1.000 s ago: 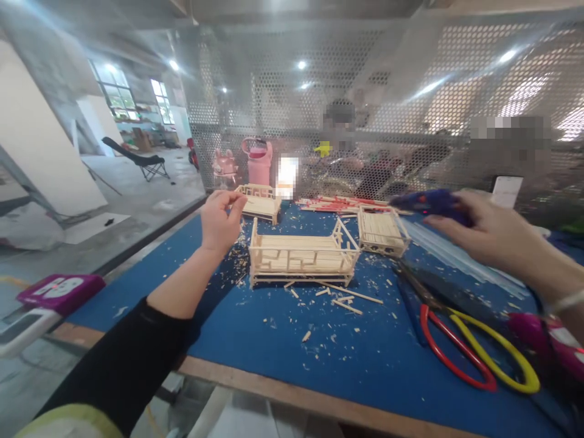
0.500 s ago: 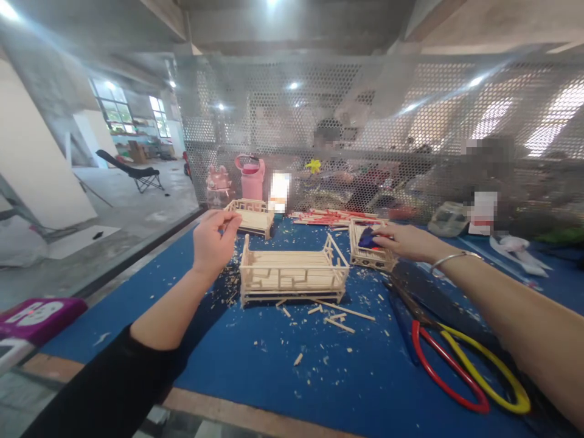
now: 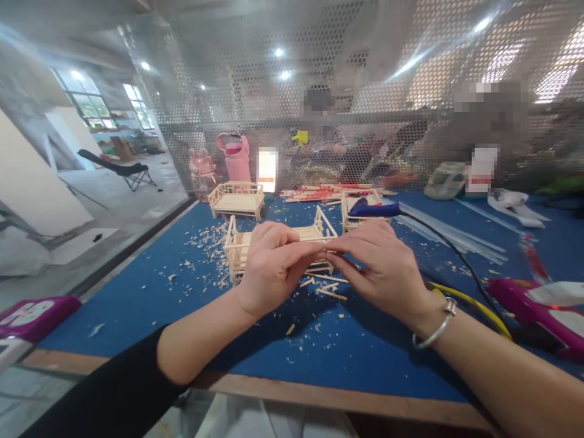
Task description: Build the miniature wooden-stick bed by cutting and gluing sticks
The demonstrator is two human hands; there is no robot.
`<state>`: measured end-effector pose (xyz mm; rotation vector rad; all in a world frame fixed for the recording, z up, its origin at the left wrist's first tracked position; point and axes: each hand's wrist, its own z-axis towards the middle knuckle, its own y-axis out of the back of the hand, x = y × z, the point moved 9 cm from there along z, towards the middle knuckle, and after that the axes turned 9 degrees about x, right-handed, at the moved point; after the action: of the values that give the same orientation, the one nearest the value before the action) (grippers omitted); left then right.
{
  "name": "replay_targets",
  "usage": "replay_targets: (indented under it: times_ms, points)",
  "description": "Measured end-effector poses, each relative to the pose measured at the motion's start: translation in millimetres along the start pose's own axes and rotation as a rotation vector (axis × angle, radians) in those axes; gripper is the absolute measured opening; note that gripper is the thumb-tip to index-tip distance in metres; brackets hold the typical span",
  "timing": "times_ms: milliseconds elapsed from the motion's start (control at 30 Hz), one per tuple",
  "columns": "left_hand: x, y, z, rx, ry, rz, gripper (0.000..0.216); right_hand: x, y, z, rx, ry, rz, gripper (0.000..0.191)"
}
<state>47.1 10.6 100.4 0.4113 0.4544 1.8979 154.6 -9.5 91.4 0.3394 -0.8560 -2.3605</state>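
My left hand (image 3: 269,267) and my right hand (image 3: 381,271) meet fingertip to fingertip just above the blue table mat (image 3: 150,292). Both pinch a small thin wooden stick (image 3: 326,246), most of it hidden by the fingers. Right behind the hands stands a miniature bed of pale wooden sticks (image 3: 237,243), partly covered by them. A blue glue gun (image 3: 374,210) lies on a smaller stick frame (image 3: 352,201) further back, and its black cord runs off to the right. My right wrist wears a silver bangle.
Another stick bed (image 3: 237,198) and a pile of red and pale sticks (image 3: 328,191) lie near the perforated screen. Clear glue sticks (image 3: 451,234), yellow-handled scissors (image 3: 474,303) and a pink tool (image 3: 533,307) are at the right. Wood chips litter the mat. People sit behind the screen.
My right hand has left the glue gun on the small frame and come back to meet my left hand. Both hands now pinch together in front of the bed.
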Motion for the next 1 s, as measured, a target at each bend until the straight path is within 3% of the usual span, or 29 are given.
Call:
replay_targets:
  times_ms: [267,400,433,500,567,633,700,1000]
  points:
    - [11.0,-14.3,-4.6,0.173,0.151,-0.037,0.014,-15.7,-10.1,0.7,0.082,-0.065,0.076,0.014]
    - [34.0,-13.1,10.5,0.249,0.340,-0.063,0.037,-23.8,-14.4,-0.4,0.119,-0.034,-0.019,0.017]
    - [44.1,-16.9,14.7,0.302,0.422,-0.078,0.042,-25.4,-15.3,-0.6,0.126,-0.025,-0.053,0.017]
    - [58.2,-38.5,19.0,0.538,0.537,-0.139,0.054,-26.4,-17.6,-0.9,0.146,-0.006,-0.134,0.018]
    - [59.1,-63.1,18.1,0.794,0.542,-0.210,0.070,-24.7,-19.3,-0.8,0.154,0.008,-0.222,0.020]
    - [54.1,-78.0,16.4,0.935,0.488,-0.229,0.080,-22.2,-19.8,-0.6,0.148,0.010,-0.292,0.022]
    - [49.9,-83.2,16.0,0.961,0.437,-0.195,0.082,-20.1,-20.9,-0.3,0.151,0.008,-0.337,0.024]
    - [42.1,-78.1,19.6,0.845,0.382,-0.208,0.074,-16.6,-25.3,3.1,0.186,0.006,-0.425,0.025]
